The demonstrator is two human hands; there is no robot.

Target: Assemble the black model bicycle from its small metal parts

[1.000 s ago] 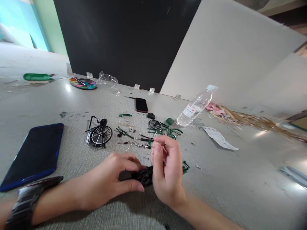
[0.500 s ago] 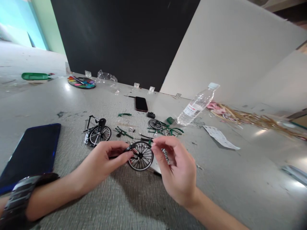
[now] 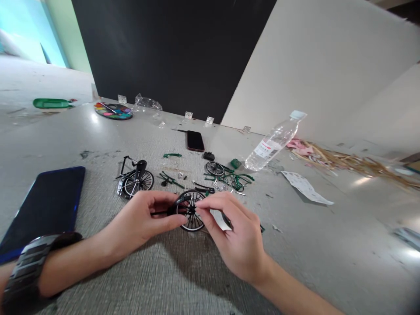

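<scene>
Between finger and thumb, my left hand (image 3: 151, 214) grips a small black-and-silver model bicycle wheel (image 3: 193, 224), along with a black curved part at its left edge. My right hand (image 3: 234, 229) is pinched at the wheel's hub; whatever its fingertips hold is too small to make out. Behind my left hand lies a black model bicycle assembly (image 3: 135, 177) with a wheel. Green model bicycle parts (image 3: 234, 179) and another spoked wheel (image 3: 215, 168) lie beyond my right hand. Further green pieces (image 3: 171, 178) rest on the table behind the held wheel.
A dark tablet (image 3: 42, 205) lies at left, a phone (image 3: 195, 141) at the back. A clear plastic bottle (image 3: 274, 142) stands tilted-looking at right, near a paper sheet (image 3: 305, 188). A paint palette (image 3: 113, 111) and crumpled clear plastic (image 3: 146, 104) sit near the black panel.
My right hand's fingertips have moved left from the wheel's rim to its hub. My left hand keeps hold of the wheel, which has turned slightly. The view has shifted a little.
</scene>
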